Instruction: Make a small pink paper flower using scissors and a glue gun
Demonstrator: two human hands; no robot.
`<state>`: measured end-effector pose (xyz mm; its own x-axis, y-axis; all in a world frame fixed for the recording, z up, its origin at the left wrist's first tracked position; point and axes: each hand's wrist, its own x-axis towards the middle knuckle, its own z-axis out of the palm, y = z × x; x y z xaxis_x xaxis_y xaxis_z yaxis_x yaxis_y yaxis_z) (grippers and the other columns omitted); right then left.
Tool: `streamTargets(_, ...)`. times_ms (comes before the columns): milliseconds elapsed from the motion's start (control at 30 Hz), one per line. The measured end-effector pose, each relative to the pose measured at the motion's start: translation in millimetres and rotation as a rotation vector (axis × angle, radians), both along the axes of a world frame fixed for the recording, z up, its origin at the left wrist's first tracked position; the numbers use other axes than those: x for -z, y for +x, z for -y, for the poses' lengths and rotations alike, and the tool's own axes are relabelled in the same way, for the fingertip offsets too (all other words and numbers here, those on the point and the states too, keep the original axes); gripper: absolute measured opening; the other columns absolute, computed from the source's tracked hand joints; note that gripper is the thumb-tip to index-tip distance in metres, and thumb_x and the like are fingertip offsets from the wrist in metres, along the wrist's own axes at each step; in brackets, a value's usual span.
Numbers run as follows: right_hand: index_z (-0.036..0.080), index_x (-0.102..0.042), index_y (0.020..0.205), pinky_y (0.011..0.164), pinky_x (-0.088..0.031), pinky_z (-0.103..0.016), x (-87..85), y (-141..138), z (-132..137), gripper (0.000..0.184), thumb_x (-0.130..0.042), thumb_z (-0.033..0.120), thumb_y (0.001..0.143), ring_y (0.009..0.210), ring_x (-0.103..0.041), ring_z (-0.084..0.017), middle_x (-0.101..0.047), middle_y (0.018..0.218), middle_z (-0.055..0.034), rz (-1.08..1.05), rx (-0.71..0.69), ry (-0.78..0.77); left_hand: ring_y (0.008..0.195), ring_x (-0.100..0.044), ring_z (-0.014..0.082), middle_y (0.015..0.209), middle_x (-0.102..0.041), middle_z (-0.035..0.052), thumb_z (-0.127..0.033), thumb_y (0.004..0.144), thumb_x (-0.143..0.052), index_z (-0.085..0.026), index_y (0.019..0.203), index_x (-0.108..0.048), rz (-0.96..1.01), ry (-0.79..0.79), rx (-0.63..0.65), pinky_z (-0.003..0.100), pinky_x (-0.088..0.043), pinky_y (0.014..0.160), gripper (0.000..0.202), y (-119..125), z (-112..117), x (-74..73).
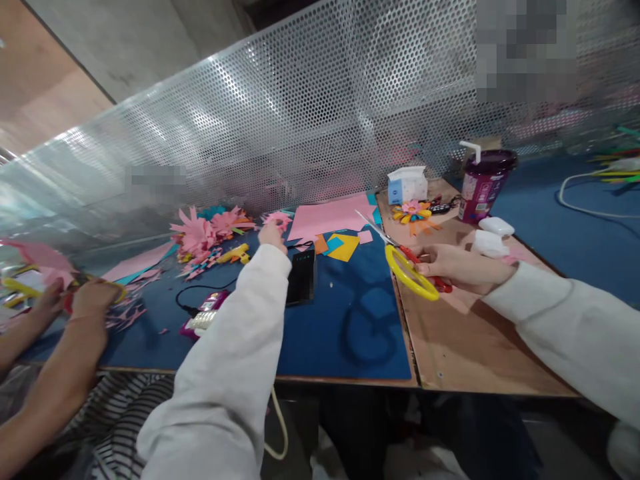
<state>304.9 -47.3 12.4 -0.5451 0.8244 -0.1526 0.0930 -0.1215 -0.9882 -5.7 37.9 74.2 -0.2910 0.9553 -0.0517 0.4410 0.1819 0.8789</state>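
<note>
My right hand (453, 267) holds a pair of scissors (411, 272) with red and yellow handles. The blades are nearly together and point away to the left above the table. My left hand (271, 235) is stretched far forward, its fingers closed at a pink paper flower (279, 219) near the back of the table. Part of that flower is hidden by the hand. A large pink paper sheet (330, 219) lies just right of it, with yellow paper pieces (345, 247) in front. A black phone (301, 275) rests beside my left sleeve.
Pink paper flowers (195, 233) and a yellow glue gun (234, 254) are left of my arm. At far left a co-worker's hands (93, 300) cut pink paper. A purple cup (484, 187), a white case (496, 227) and an orange paper flower (414, 213) stand rightward. A perforated metal panel (300, 113) rises behind.
</note>
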Motion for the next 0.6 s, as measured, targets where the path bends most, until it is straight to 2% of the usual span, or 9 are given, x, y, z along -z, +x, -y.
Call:
streamTargets(100,0.018,-0.053,0.085,0.039,-0.023,-0.018,-1.7,0,4,0.042,-0.071,0.052,0.069,0.046,-0.033,-0.004,-0.045,0.058,0.0057,-0.078,-0.016,-0.009,0.08,-0.061,0.011,0.099,-0.063,0.0056,-0.031,0.093,-0.044,-0.015,0.103,-0.058,0.162,0.215,-0.05,0.024,-0.051,0.069,0.023,34,8,21.0)
streamTargets(167,0.019,-0.05,0.088,0.04,-0.019,-0.018,-3.2,0,6,0.037,-0.065,0.051,0.076,0.045,-0.025,-0.004,-0.037,0.056,0.0079,-0.108,-0.003,-0.034,0.069,-0.061,0.008,0.086,-0.064,0.0028,-0.032,0.09,-0.047,-0.016,0.092,-0.06,0.36,0.28,0.025,0.018,-0.047,0.059,0.02,54,20,34.0)
streamTargets(267,0.022,-0.043,0.085,0.04,-0.018,-0.019,-4.6,-2,7,0.038,-0.053,0.058,0.08,0.047,-0.019,-0.006,-0.029,0.058,0.0081,-0.17,-0.022,-0.089,0.058,-0.059,0.0096,0.068,-0.061,-0.0001,-0.035,0.074,-0.066,-0.015,0.079,-0.06,0.731,0.249,0.201,0.019,-0.044,0.051,0.021,77,38,48.9)
streamTargets(367,0.024,-0.038,0.081,0.042,-0.022,-0.021,-6.7,-4,6,0.04,-0.05,0.062,0.076,0.048,-0.02,-0.008,-0.029,0.06,0.0072,-0.216,-0.03,-0.104,0.057,-0.058,0.0101,0.067,-0.061,0.0002,-0.036,0.064,-0.075,-0.013,0.078,-0.061,0.807,0.208,0.296,0.02,-0.044,0.049,0.03,87,49,57.9)
streamTargets(433,0.024,-0.038,0.081,0.044,-0.028,-0.022,-9.5,-4,7,0.037,-0.056,0.055,0.073,0.05,-0.027,-0.009,-0.031,0.061,0.0066,-0.222,-0.017,-0.088,0.057,-0.057,0.0101,0.066,-0.061,-0.0001,-0.037,0.061,-0.078,-0.013,0.079,-0.062,0.816,0.177,0.323,0.021,-0.044,0.049,0.034,89,51,61.9)
streamTargets(533,0.023,-0.045,0.08,0.053,-0.04,-0.028,-13.4,-3,12,0.034,-0.062,0.049,0.065,0.059,-0.044,-0.014,-0.045,0.068,0.002,-0.182,-0.014,-0.017,0.056,-0.055,0.01,0.066,-0.061,0.0001,-0.036,0.059,-0.079,-0.013,0.078,-0.062,0.81,0.135,0.342,0.022,-0.045,0.049,0.035,87,53,67.5)
streamTargets(600,0.022,-0.051,0.077,0.058,-0.044,-0.032,-13.1,-1,17,0.028,-0.061,0.046,0.066,0.062,-0.049,-0.016,-0.052,0.073,-0.0013,-0.112,0.02,0.075,0.057,-0.056,0.0099,0.068,-0.062,0.0011,-0.033,0.058,-0.08,-0.012,0.079,-0.063,0.818,0.105,0.352,0.021,-0.044,0.047,0.034,86,56,71.3)
